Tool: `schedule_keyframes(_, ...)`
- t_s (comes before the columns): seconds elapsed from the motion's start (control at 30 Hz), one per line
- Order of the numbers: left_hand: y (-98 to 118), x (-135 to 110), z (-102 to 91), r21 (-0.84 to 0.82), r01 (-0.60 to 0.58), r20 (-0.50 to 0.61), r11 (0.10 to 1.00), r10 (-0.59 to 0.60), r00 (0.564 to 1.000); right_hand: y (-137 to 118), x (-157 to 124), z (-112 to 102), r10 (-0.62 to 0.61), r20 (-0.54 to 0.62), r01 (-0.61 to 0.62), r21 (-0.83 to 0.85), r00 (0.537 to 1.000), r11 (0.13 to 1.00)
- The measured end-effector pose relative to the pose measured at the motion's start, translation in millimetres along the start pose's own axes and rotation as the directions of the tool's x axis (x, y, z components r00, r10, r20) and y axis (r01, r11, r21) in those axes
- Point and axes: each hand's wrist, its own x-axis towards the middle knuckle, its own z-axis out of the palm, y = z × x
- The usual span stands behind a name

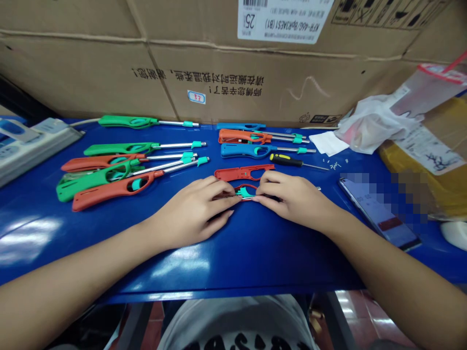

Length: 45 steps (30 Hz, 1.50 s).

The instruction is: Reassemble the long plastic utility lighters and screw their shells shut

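Both hands meet at an opened red gas lighter on the blue table, its teal trigger part and some metal showing. My left hand closes its fingers on the lighter's handle end, mostly covering it. From the other side, the thumb and fingers of my right hand pinch the lighter near the trigger; what lies under the palm is hidden. Just beyond them lies a loose red half shell. A black and yellow screwdriver rests behind my right hand.
Green and orange gas lighters lie at the left; blue and orange ones lie behind. A large cardboard box walls the back. At right are a phone, tissue and bagged cup; a power strip is far left.
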Motion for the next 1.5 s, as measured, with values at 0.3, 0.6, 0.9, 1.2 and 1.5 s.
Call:
schedule_keyframes(0.3,-1.8,-0.5,0.7,-0.028,0.014,0.0,1.0,-0.014,1.0,-5.1,-0.3,3.0,-0.085,0.082,0.11,-0.375,0.993,0.92)
schedule_keyframes(0.6,-2.2,-0.5,0.3,-0.036,0.016,-0.006,0.999,-0.017,1.0,-10.4,3.5,3.5,-0.038,0.182,0.115,-0.432,0.983,0.895)
schedule_keyframes(0.9,1.0,-0.2,-1.5,0.064,-0.034,0.002,0.997,0.034,0.999,-0.6,-1.3,3.1,-0.077,0.045,0.084,-0.171,0.996,0.982)
schedule_keyframes(1.2,0.6,-1.0,0.1,0.109,-0.049,0.008,0.993,0.049,0.999,2.3,-0.1,1.4,-0.041,0.046,0.04,0.032,0.998,0.999)
schedule_keyframes(1.5,2.7,0.5,-0.4,0.145,-0.052,0.018,0.988,0.05,0.999,6.8,6.8,6.4,0.106,-0.069,-0.073,0.377,0.992,0.923)
